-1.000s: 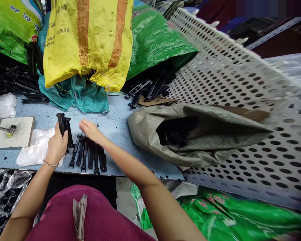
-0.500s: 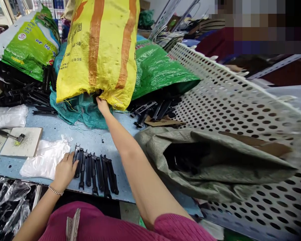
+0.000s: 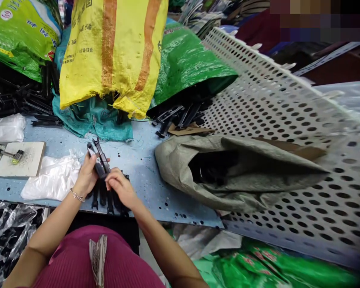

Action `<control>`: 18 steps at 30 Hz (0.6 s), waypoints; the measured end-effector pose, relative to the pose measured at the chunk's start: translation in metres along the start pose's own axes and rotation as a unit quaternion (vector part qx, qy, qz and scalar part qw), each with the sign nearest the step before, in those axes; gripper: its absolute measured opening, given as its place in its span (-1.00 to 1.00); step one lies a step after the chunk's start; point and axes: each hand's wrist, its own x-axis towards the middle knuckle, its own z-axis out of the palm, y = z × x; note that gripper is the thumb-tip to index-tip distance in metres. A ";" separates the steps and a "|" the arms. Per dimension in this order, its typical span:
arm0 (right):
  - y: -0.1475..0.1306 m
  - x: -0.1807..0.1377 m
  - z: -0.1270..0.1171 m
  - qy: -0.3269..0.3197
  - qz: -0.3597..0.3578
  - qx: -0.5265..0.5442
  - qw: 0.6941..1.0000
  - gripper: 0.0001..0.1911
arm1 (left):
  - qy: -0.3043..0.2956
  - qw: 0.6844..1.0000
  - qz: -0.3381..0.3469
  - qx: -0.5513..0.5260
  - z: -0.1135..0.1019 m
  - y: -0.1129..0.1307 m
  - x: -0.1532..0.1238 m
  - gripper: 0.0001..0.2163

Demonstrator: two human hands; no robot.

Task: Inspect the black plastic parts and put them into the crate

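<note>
Above the blue worktop (image 3: 144, 160), both my hands meet at slim black plastic parts (image 3: 100, 152) with forked ends. My left hand (image 3: 88, 174), with a bracelet at the wrist, is closed round them from the left. My right hand (image 3: 120, 186) pinches their lower end; its fingertips partly cover it. Below my hands a row of similar black parts (image 3: 110, 202) lies side by side, partly hidden. Left of my left hand lies a stack of clear plastic bags (image 3: 51, 180).
Behind stand a yellow woven sack (image 3: 126, 60), a teal sack (image 3: 93, 120) and a green sack (image 3: 189, 60), with black parts spilling out. An open grey-green sack (image 3: 174, 168) lies right, against a perforated white panel (image 3: 273, 96). A brush (image 3: 17, 156) rests on a pale board (image 3: 33, 162).
My right hand has come out of the yellow sack's mouth, back to my left hand. My left hand has lifted off the row and now holds black parts. The view has tilted down.
</note>
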 end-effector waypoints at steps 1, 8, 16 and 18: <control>0.000 -0.008 0.007 -0.012 -0.010 -0.012 1.000 -0.60 | -0.001 1.000 -0.006 -0.017 0.003 0.001 -0.001 -0.37; 0.000 0.001 0.000 -0.133 0.031 -0.027 0.990 -0.60 | -0.006 0.998 -0.005 0.062 -0.011 0.009 -0.019 -0.54; 0.027 0.098 -0.028 -0.008 -0.047 -0.287 0.957 -0.69 | 0.075 0.995 -0.033 0.052 -0.028 -0.013 -0.016 -0.56; 0.020 0.103 -0.028 0.010 -0.053 -0.279 0.959 -0.69 | 0.069 0.996 -0.026 0.047 -0.032 -0.013 -0.019 -0.56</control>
